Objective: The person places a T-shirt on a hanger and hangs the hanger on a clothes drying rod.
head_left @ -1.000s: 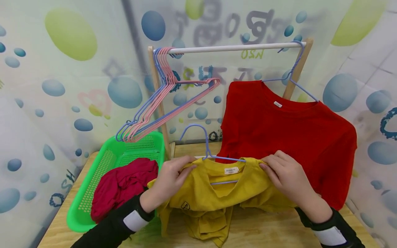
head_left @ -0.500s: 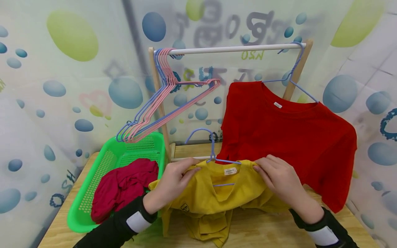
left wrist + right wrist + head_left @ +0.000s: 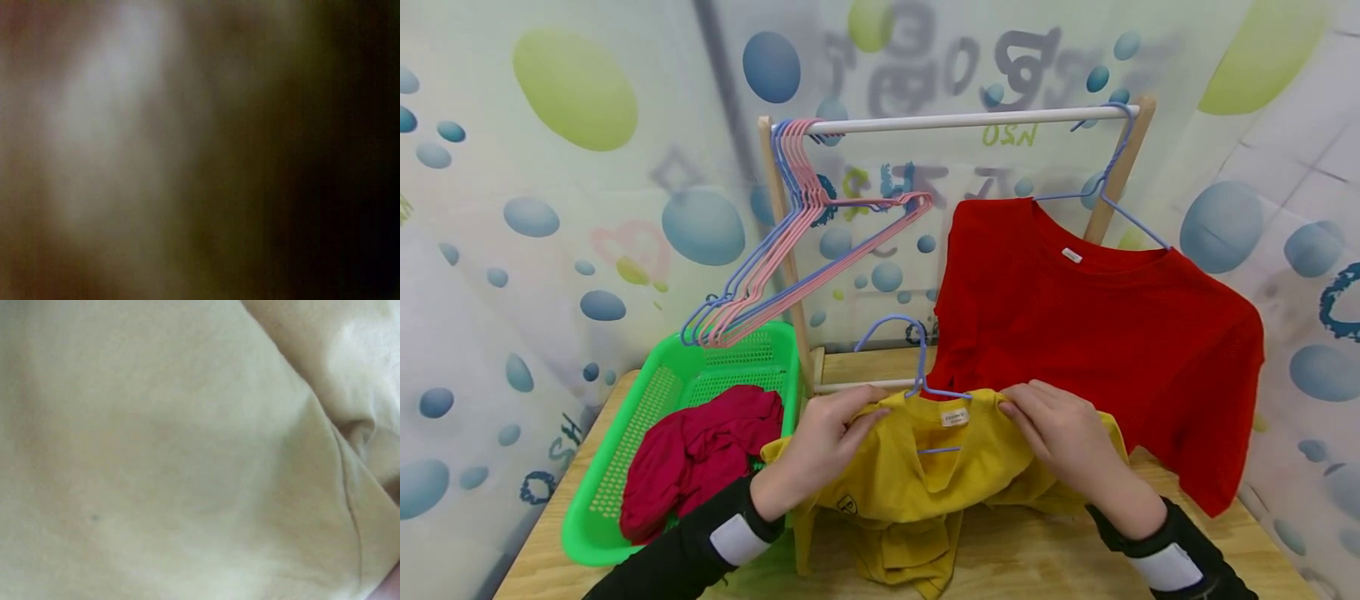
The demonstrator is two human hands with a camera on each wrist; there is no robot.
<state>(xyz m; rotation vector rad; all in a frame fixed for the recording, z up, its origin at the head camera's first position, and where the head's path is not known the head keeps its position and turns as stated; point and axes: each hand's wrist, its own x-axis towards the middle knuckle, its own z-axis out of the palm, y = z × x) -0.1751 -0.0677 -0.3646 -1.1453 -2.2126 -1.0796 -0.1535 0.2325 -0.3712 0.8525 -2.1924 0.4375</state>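
Observation:
A yellow shirt (image 3: 917, 492) lies partly on the table, its neckline raised toward the rack. Through that neckline runs a blue hanger (image 3: 922, 367), its hook standing free above the collar and its lower bar showing inside. My left hand (image 3: 820, 446) pinches the shirt at the left shoulder, thumb on the near side. The other shoulder is pinched by my right hand (image 3: 1067, 437). Most of the hanger's arms are hidden by cloth. Pale-looking shirt fabric (image 3: 187, 456) fills the right wrist view; the left wrist view is too blurred to read.
Behind stands a rack with a white rail (image 3: 955, 121). Several pink and blue hangers (image 3: 775, 242) hang at its left end, and a red shirt (image 3: 1090, 333) on a blue hanger at its right. A green basket (image 3: 617, 433) at left holds a crimson garment (image 3: 700, 454).
My right hand has moved left, bringing the shirt's right shoulder inward. The hanger's hook has shifted right and slightly down; my left hand has moved slightly right.

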